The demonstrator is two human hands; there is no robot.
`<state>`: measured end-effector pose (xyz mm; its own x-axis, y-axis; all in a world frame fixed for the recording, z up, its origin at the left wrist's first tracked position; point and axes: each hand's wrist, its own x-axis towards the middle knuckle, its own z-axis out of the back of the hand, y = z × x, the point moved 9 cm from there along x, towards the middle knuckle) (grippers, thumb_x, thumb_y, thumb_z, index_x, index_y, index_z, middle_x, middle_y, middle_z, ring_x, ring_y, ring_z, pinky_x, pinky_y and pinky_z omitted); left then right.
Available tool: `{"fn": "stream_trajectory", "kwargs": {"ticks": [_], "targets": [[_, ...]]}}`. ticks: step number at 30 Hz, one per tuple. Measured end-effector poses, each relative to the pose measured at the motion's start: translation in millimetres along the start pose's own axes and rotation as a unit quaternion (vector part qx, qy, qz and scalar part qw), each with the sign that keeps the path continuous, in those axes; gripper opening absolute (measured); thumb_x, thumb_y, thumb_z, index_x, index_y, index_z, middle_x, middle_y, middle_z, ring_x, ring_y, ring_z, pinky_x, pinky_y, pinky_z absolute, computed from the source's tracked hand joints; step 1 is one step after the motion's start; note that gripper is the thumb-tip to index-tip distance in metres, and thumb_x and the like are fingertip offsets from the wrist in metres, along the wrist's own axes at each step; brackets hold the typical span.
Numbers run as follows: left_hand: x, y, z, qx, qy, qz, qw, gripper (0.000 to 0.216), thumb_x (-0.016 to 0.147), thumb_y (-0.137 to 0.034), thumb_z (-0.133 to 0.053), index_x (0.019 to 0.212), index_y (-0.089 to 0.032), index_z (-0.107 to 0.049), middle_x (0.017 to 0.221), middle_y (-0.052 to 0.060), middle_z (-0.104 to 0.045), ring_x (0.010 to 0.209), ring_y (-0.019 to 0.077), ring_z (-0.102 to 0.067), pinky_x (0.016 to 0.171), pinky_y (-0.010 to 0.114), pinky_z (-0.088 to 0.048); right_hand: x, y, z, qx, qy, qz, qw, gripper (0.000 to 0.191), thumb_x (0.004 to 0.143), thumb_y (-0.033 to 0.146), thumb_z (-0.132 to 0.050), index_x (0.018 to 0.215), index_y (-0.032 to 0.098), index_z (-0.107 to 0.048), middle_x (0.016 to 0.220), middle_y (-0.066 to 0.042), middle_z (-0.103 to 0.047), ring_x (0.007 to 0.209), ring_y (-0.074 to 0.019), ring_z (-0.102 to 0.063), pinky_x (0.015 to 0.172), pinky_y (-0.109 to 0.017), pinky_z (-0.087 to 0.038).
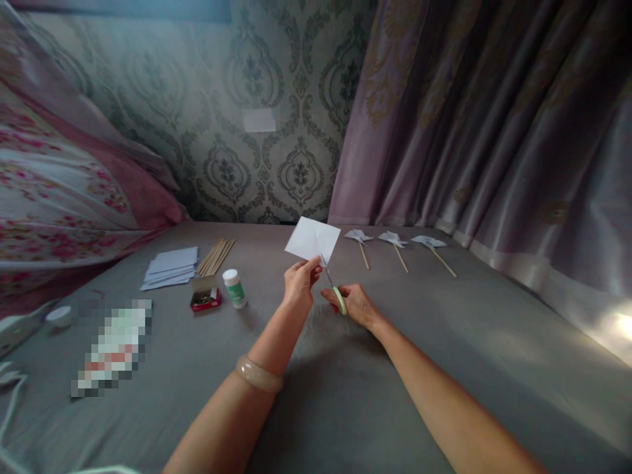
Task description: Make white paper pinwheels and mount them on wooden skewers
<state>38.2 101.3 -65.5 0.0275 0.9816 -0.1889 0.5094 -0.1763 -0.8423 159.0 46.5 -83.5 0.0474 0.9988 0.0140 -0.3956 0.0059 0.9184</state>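
Note:
Pinched in my left hand (299,280) is a white square of paper (312,238), held up by its lower edge. Faint crease lines meet near its middle. My right hand (356,304) grips scissors (340,300) with pale green handles. Their blades point up at the paper's lower right corner, beside my left fingertips, and seem to be cutting into it. Behind my right hand lie three paper pinwheels on sticks: one on the left (359,236), one in the middle (394,239), one on the right (428,241).
On the left lie a stack of white paper (170,266), several wooden sticks (216,257), a small red box (205,299) of tiny items and a white-green bottle (234,289). A blurred packet (113,349), a white lid (59,316) and a power strip (20,329) are nearer. Curtains (444,131) hang right.

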Motion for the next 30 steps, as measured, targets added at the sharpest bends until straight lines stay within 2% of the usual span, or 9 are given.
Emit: {"fn": "stream_trajectory", "kwargs": {"ticks": [17,30], "targets": [[1.6,-0.8,-4.4,-0.019,0.022,0.001,1.0,0.026,0.05,-0.022,-0.084,0.059,-0.013,-0.061,0.055,-0.001,-0.06,0.054,0.0057,-0.056,0.051,0.015,-0.04,1.0,-1.8,5.4,0.009,-0.043,0.01,0.999,0.052,0.064,0.065,-0.066,0.048,0.017,-0.055,0.045,0.002,-0.05,0.046,-0.0099,-0.042,0.05,-0.025,-0.03],[1.1,0.1,-6.4,-0.006,0.03,-0.001,1.0,0.031,0.044,-0.025,-0.087,0.057,-0.012,-0.061,0.054,-0.001,-0.059,0.053,0.0059,-0.054,0.051,0.016,-0.039,1.8,-4.7,4.1,0.032,-0.048,-0.003,0.998,0.052,0.061,0.066,-0.066,0.048,0.017,-0.055,0.045,0.002,-0.051,0.045,-0.0099,-0.043,0.048,-0.025,-0.031]]}}
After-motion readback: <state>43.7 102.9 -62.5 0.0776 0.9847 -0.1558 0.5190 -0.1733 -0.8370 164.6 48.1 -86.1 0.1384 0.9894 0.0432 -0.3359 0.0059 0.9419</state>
